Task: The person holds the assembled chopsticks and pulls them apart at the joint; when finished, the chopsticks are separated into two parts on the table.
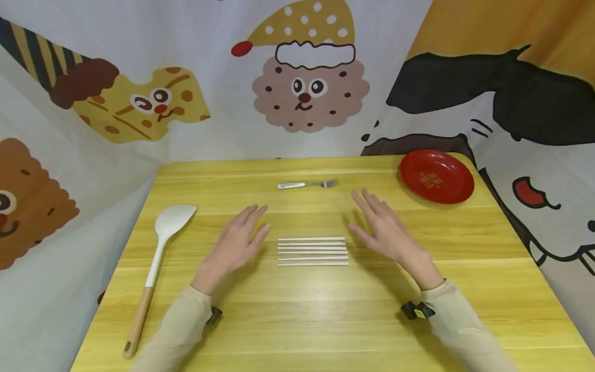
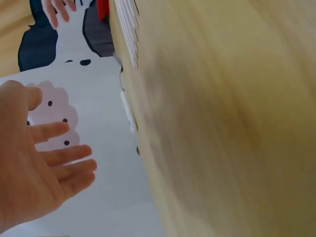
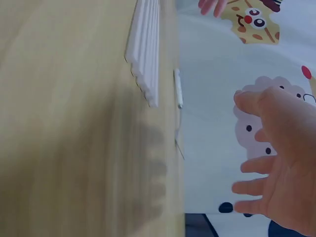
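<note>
Several thin white sticks [image 1: 313,251] lie side by side in a row across the middle of the table. My left hand [image 1: 236,243] hovers just left of them, fingers extended and holding nothing. On the other side my right hand [image 1: 388,232] is held over the table, its fingers spread and its palm turned inward. Both wrist views show a shadow on the wood below each hand. Beyond the sticks lies a small fork [image 1: 307,185] with a white handle, its tines to the right. The left wrist view shows the sticks [image 2: 127,29] at the top.
A white spatula [image 1: 160,237] with a wooden handle lies along the left side of the table [image 1: 307,320]. At the back right corner sits a red plate [image 1: 453,181] with gold print. A cloth with cartoon figures [image 1: 223,139] hangs behind the table.
</note>
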`<action>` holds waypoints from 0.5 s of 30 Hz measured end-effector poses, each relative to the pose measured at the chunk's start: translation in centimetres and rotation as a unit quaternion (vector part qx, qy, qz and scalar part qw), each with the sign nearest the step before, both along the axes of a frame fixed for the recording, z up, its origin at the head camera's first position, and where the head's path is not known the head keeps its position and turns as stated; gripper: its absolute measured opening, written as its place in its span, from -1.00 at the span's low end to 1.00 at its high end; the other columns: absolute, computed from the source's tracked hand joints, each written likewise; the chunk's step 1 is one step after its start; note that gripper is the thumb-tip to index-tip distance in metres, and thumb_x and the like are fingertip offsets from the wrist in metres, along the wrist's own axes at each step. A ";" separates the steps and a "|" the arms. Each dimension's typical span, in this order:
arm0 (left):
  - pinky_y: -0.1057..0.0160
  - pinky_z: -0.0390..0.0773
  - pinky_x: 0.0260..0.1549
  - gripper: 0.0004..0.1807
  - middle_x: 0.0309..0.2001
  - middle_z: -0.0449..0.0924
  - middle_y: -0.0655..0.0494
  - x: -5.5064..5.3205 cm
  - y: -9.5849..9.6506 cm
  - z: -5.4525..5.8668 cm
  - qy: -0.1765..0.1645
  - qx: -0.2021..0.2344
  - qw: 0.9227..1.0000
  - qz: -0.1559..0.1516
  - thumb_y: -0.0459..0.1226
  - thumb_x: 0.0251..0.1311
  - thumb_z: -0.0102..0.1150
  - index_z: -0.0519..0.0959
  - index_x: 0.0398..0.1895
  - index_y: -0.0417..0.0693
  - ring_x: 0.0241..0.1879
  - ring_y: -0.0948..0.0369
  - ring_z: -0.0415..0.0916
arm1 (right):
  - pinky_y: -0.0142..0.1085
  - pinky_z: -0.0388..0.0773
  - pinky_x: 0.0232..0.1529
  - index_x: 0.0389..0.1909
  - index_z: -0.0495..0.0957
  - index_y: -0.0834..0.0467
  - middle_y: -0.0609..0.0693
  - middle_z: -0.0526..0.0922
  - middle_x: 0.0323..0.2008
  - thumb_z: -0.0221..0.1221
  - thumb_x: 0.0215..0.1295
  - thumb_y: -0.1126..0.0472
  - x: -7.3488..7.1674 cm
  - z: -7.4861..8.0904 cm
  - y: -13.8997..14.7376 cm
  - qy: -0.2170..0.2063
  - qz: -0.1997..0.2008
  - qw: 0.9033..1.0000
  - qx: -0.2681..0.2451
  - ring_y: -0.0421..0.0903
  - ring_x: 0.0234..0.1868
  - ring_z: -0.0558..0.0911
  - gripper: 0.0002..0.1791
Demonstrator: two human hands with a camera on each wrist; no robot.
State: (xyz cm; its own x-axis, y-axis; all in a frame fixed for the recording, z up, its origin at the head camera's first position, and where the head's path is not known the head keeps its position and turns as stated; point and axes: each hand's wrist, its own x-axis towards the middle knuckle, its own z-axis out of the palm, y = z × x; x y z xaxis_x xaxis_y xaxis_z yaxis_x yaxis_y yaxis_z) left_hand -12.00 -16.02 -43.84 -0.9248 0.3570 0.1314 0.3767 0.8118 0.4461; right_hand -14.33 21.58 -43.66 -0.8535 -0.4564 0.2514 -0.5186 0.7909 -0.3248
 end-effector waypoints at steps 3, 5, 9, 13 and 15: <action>-0.24 0.28 0.40 -0.38 0.47 0.27 -0.23 -0.2 0.7 -0.4 -0.008 0.029 1.000 -0.004 0.04 0.56 -0.13 0.22 0.54 -0.06 0.44 -0.18 0.26 | 0.27 0.36 0.35 0.59 0.09 0.11 0.38 0.23 0.48 0.30 0.36 0.05 0.3 -0.7 -0.4 -0.001 0.030 0.999 -0.042 0.41 0.39 0.37 -0.12; -0.20 0.33 0.39 -0.40 0.44 0.32 -0.19 -0.4 1.2 -0.7 -0.015 0.047 0.999 -0.007 0.00 0.55 -0.08 0.26 0.51 -0.08 0.42 -0.15 0.30 | 0.20 0.40 0.34 0.58 0.13 0.12 0.34 0.30 0.46 0.31 0.35 0.09 0.4 -1.1 -0.7 -0.004 0.043 0.997 -0.064 0.35 0.38 0.42 -0.14; -0.11 0.43 0.34 -0.46 0.35 0.42 -0.13 -0.8 2.0 -1.4 -0.030 0.081 0.996 -0.017 -0.10 0.51 0.04 0.35 0.43 -0.14 0.35 -0.08 0.39 | 0.14 0.45 0.33 0.51 0.23 0.19 0.28 0.43 0.39 0.32 0.34 0.13 0.5 -1.7 -1.2 -0.009 0.055 0.994 -0.091 0.26 0.34 0.49 -0.21; -0.03 0.49 0.30 -0.53 0.26 0.51 -0.08 -1.0 2.6 -1.9 -0.044 0.113 0.992 -0.026 -0.16 0.48 0.11 0.44 0.35 -0.18 0.28 -0.01 0.46 | 0.11 0.53 0.26 0.46 0.30 0.24 0.26 0.50 0.32 0.31 0.34 0.14 0.8 -2.0 -1.4 -0.030 0.053 0.992 -0.110 0.23 0.24 0.58 -0.27; -0.02 0.52 0.27 -0.56 0.22 0.54 -0.08 -1.2 2.8 -2.1 -0.051 0.131 0.990 -0.032 -0.20 0.46 0.14 0.48 0.30 -0.21 0.23 0.00 0.50 | 0.09 0.58 0.21 0.44 0.32 0.26 0.26 0.54 0.27 0.32 0.34 0.16 0.9 -2.2 -1.4 -0.038 0.052 0.991 -0.120 0.21 0.18 0.61 -0.29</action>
